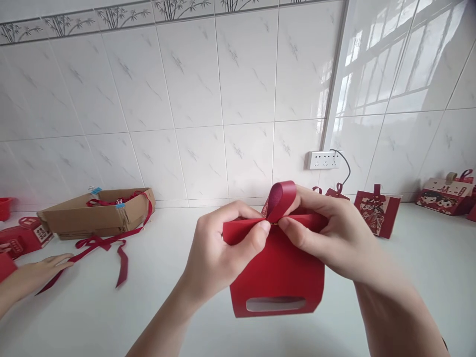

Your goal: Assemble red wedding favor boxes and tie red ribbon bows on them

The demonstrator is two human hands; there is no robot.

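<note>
Beneath your fingers spreads the white table. Well to their left sits a cardboard box. The red box hangs between your fingers: your left hand and right hand both pinch its top edge, thumbs in front. The ribbon loop stands just above your thumb tips.

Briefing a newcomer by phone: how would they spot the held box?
From the tiled wall, drop to the white table. In the middle, the left hand and right hand pinch a red box beside its ribbon loop. Unlike the printed boxes at right, its near side is plain, with a pale oblong opening.
</note>
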